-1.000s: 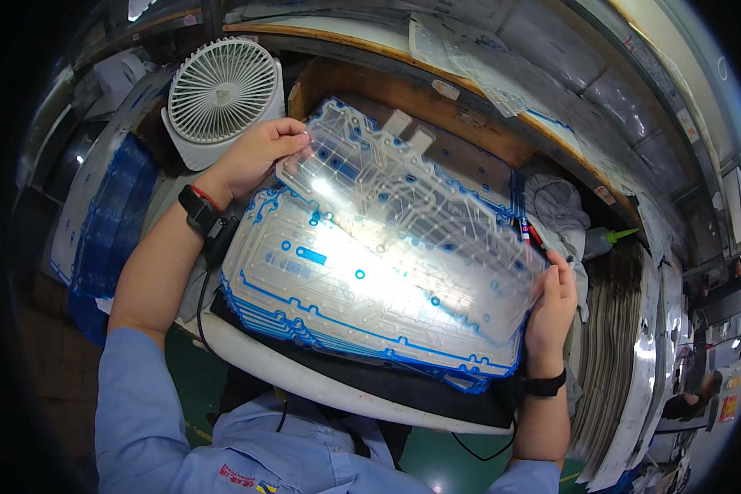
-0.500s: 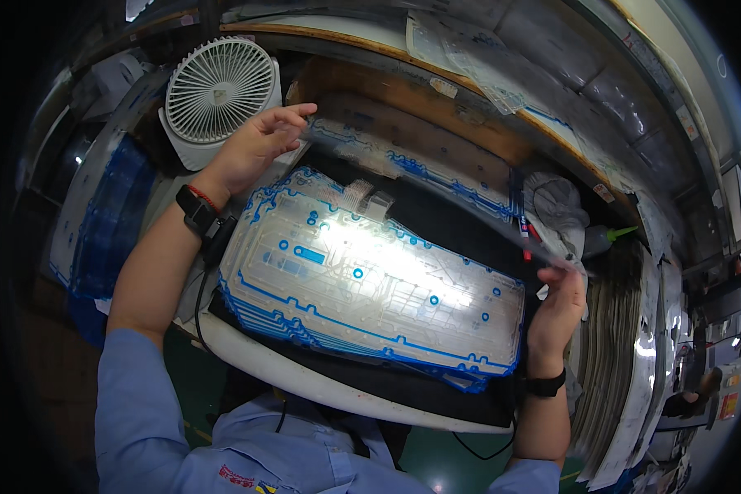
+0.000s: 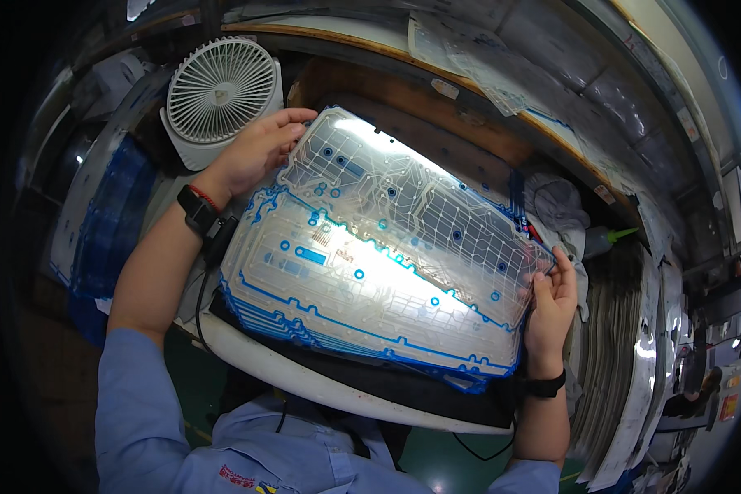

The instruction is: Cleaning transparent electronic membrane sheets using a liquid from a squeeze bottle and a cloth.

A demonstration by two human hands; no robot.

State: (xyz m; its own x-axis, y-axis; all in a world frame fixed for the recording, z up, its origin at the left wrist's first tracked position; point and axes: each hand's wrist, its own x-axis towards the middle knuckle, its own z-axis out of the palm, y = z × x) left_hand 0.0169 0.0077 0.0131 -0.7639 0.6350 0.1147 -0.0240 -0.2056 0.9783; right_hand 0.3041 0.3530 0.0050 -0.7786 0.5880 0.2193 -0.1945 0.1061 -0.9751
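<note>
A clear printed sheet is spanning the frame's centre, its long axis slanting from upper left to lower right between the fingers. The left hand is pinching its upper-left end, the right hand its lower-right end, neither being nearer. A blue-edged stack is showing below; a white fan is standing upper left.

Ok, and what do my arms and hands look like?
Light blue short sleeves, no gloves. Your left hand has a black watch-like band and thin red cord at the wrist, a black box and cable beside them; your right hand has a black wristband.
</note>
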